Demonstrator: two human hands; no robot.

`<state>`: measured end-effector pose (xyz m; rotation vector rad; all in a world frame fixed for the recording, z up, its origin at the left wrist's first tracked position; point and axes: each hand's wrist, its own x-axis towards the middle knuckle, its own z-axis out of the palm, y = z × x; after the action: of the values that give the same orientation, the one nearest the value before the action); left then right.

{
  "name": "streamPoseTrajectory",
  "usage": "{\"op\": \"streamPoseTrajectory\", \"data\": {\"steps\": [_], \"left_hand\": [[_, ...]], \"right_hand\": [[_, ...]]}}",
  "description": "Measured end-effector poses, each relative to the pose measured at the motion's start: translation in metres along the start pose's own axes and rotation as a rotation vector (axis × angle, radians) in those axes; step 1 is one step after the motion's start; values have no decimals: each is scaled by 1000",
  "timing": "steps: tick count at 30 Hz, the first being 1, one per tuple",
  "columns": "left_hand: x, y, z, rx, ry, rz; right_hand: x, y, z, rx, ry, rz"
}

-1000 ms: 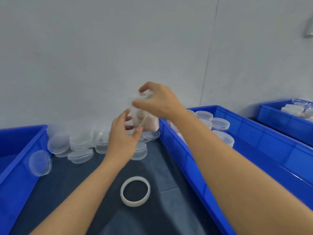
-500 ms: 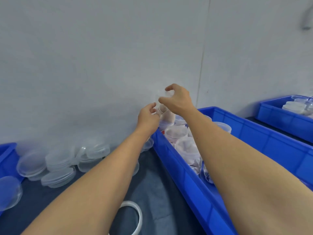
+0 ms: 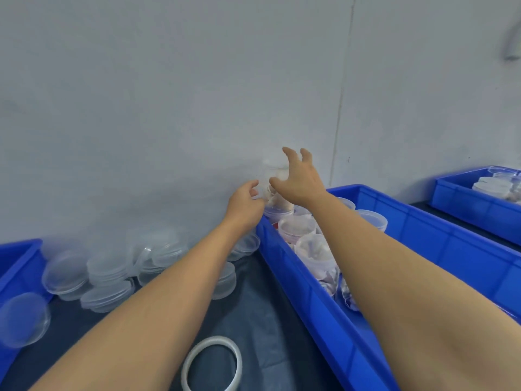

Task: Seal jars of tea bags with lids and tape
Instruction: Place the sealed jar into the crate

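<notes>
A clear lidded jar of tea bags (image 3: 275, 168) stands on other jars at the far left corner of the blue bin (image 3: 310, 300). My right hand (image 3: 298, 179) hovers just right of the jar's top with fingers spread, holding nothing. My left hand (image 3: 244, 203) is at the jar's lower left side, fingers loosely curled, fingertips at or near its wall. More filled jars (image 3: 296, 228) lie in the bin under my right forearm. A white tape roll (image 3: 212, 362) lies flat on the dark mat near me.
Several clear lids (image 3: 112, 266) are piled along the wall left of the bin. Another lid (image 3: 22, 320) leans on a blue bin (image 3: 17, 255) at the far left. A third blue bin (image 3: 465, 201) with jars stands at the right.
Both hands carried the jar from above the mat up and right to the bin's far corner. My right hand has opened off its lid.
</notes>
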<state>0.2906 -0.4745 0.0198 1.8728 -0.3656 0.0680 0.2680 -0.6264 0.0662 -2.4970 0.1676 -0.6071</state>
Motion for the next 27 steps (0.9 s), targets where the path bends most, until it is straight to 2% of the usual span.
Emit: {"op": "streamPoseTrajectory", "data": {"steps": [3,5,9,14,17,20,27], "left_hand": [[-18,9,-31,4,68,28],[-34,11,-58,8,145,40],[-93,-3,-121,-59,320,75],[-216,-54,-167,-133,485,43],[-288,-99,-175,-81,512,-120],[-329,-129,-179,34,467,-294],[-338,-116,-172,232,339,-383]], "right_hand": [[-24,-30,1,-256,105,-166],[-47,-58,7,-305,108,-310],[-108,-121,36,-249,-33,-536],[-215,-180,94,-57,-245,-662],[-275,-184,130,-27,-410,-692],[-321,-170,162,-48,-568,-662],[-351,-156,180,71,-542,-559]]}}
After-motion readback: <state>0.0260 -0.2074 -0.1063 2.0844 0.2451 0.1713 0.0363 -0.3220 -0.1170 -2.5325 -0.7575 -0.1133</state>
